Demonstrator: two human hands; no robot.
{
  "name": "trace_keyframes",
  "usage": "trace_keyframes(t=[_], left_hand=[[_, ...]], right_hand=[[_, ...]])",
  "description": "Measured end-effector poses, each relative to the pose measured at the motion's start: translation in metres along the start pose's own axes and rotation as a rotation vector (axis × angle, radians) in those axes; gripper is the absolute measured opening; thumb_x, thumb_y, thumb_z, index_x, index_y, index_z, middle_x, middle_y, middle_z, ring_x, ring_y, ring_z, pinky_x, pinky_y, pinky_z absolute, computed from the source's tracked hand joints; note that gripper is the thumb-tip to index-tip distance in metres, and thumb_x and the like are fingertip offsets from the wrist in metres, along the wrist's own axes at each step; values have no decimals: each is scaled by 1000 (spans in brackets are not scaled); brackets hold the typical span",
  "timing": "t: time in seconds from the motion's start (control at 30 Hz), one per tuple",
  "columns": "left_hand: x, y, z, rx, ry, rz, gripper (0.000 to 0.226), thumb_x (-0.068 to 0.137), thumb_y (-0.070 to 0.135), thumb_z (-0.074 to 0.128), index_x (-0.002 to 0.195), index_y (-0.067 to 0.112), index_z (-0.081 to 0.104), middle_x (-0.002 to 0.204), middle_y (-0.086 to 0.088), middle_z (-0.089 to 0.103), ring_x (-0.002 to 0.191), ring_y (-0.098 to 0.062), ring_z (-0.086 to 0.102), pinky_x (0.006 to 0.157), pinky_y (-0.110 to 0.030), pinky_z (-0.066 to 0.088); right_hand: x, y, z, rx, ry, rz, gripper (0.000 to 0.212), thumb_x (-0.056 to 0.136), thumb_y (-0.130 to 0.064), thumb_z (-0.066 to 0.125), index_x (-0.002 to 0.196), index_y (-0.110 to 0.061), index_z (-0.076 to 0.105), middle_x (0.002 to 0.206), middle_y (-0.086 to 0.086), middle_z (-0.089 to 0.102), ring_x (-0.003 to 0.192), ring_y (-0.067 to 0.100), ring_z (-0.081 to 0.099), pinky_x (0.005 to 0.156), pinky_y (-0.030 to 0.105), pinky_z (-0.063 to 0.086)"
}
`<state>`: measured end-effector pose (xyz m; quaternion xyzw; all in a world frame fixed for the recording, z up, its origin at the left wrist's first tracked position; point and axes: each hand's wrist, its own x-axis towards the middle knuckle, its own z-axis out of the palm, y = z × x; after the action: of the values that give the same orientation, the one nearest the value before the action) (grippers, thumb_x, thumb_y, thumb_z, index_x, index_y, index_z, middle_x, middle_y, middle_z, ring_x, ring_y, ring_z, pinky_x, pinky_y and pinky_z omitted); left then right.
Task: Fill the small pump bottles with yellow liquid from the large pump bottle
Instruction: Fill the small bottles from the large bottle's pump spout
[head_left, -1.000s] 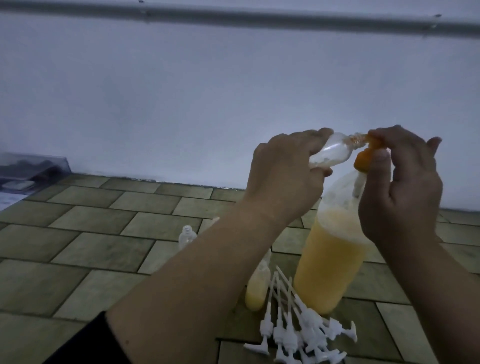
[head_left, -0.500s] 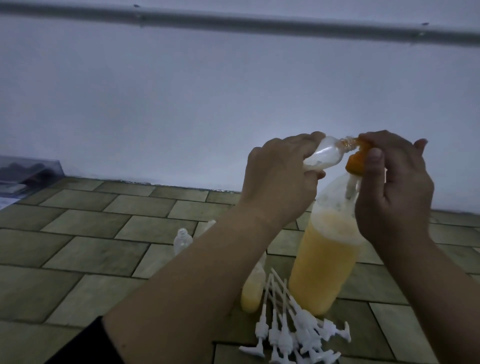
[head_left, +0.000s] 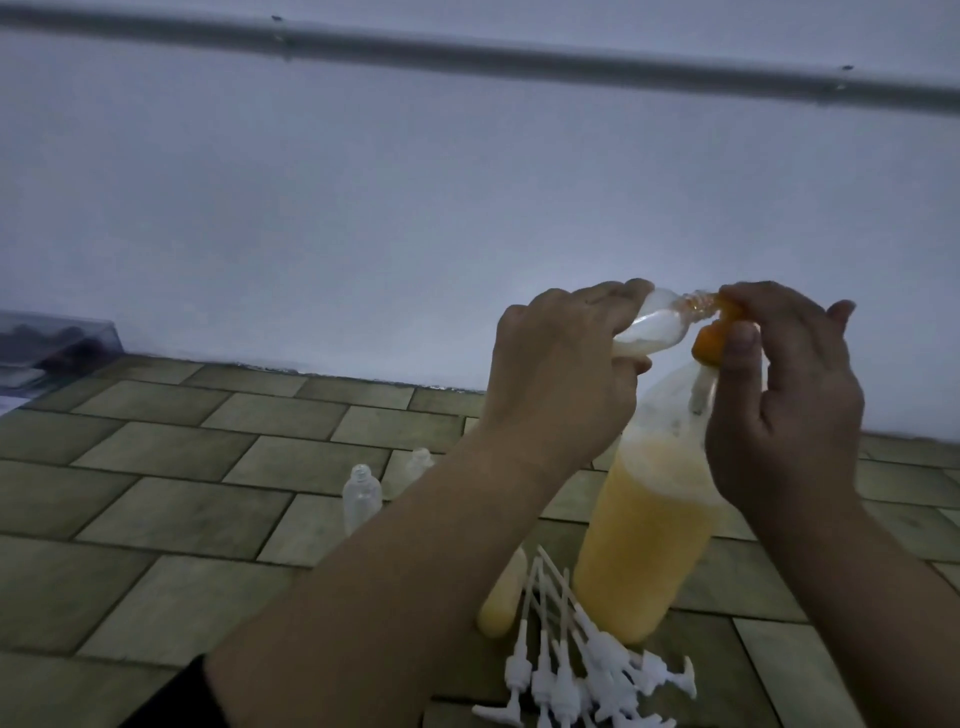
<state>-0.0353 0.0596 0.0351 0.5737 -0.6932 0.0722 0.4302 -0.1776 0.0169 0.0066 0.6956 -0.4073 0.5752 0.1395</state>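
Note:
The large bottle (head_left: 644, 540) of yellow liquid stands on the tiled floor at the right. Its orange pump head (head_left: 711, 343) is on top. My right hand (head_left: 784, 395) grips that pump head, thumb on its side. My left hand (head_left: 561, 374) holds a small clear bottle (head_left: 810, 332) tilted almost level, its threaded neck against the orange spout. A little pale liquid lies in the small bottle. A filled small bottle (head_left: 501, 597) stands by the large bottle's base, partly behind my left forearm.
Two empty small clear bottles (head_left: 362, 496) stand on the floor left of my forearm. A pile of several white pump tops (head_left: 582, 670) lies in front of the large bottle. A clear plastic box (head_left: 52, 348) sits at far left by the white wall.
Both hands and the bottles keep the same pose. They only shifted slightly down and left in the view.

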Motion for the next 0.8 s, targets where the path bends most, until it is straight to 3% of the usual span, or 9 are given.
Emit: trace_keyframes(t=[0.1,0.23,0.4,0.53,0.73,0.8], left_hand=[[3,-2,-6,-2,-15,-7,50,86,26,63,134,26,50,134,10,55,118,-17,50,101,-36,35],[8,2,-14,-60,18,-14,50,85,25,65,132,26,52,132,9,57,118,-17,51,101,-40,39],[5,5,-4,-71,27,-16,52,86,26,65,135,24,50,133,6,57,119,-18,51,103,-39,39],[0,1,2,-63,6,-34,52,86,26,64,135,24,49,135,6,55,121,-18,49,103,-38,37],[8,3,-7,-92,36,-19,50,83,26,67,132,25,53,130,8,59,117,-17,52,101,-40,40],[11,5,-6,-98,60,-5,50,82,24,68,130,24,55,128,7,61,115,-18,55,98,-42,42]], right_hand=[[8,-2,-4,7,-32,-12,53,99,-37,25,118,-4,61,121,14,61,125,25,47,117,22,3],[18,-6,-8,27,-31,-54,55,100,-40,22,121,-6,60,125,10,60,130,8,34,116,16,1],[9,-5,-1,17,26,-12,49,100,-34,26,120,-2,58,124,14,59,130,23,44,117,26,8],[2,-2,4,28,33,27,45,100,-31,29,117,-2,59,120,13,60,120,25,50,117,23,8],[11,-5,-8,15,-27,-37,54,99,-40,22,125,-6,54,133,11,54,135,7,24,116,24,1],[11,-4,-7,16,-9,-33,51,99,-38,24,125,-6,53,132,12,54,135,10,27,116,23,1]])
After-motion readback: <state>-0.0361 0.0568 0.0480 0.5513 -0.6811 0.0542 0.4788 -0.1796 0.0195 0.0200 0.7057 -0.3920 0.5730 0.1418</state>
